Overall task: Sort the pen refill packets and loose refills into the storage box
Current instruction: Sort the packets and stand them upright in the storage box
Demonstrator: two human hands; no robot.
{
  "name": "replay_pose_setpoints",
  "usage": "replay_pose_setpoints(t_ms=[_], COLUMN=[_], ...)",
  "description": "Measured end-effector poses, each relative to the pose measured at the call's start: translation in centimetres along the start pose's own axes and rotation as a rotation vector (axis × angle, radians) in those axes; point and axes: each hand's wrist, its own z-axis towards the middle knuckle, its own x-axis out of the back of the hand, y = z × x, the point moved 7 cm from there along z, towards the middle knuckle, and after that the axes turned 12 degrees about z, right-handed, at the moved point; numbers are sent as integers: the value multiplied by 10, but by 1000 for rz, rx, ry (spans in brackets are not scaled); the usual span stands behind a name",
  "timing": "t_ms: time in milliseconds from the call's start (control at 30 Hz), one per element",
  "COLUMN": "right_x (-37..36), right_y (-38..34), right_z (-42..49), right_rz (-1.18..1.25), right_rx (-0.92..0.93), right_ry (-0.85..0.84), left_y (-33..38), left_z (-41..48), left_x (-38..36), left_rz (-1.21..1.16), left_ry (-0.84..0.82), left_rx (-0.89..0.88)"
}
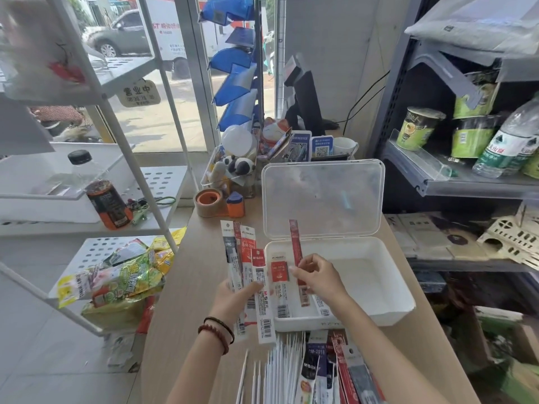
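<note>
My left hand [237,295] grips a fan of several red-and-white refill packets [248,258], held upright just left of the storage box. My right hand [316,275] pinches packets over the box's left end: a narrow red packet [296,246] standing upright and a white packet with a red label [280,284] beside it. The white storage box [379,293] sits on the wooden table [186,287] with its clear lid [323,196] tipped open at the back. Loose white refills [280,365] and more packets [329,368] lie on the table in front of the box.
A tape dispenser [211,202] and a wire basket of trinkets [233,167] stand behind the box. A white rack with snack bags [122,275] is at the left. Dark shelving with cup noodles [417,126] and bottles stands at the right.
</note>
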Motion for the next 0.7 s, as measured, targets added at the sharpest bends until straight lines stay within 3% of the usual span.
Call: replay_pose_setpoints(t_ms=[367, 700], right_x=[5, 29], right_y=[16, 10], right_z=[4, 7], right_rz=[-322, -331], right_rx=[-28, -34], right_ry=[47, 24], left_y=[-6, 5], left_z=[-6, -5], left_x=[-2, -15], left_rz=[-7, -30], left_ry=[-46, -65], left_rx=[31, -14])
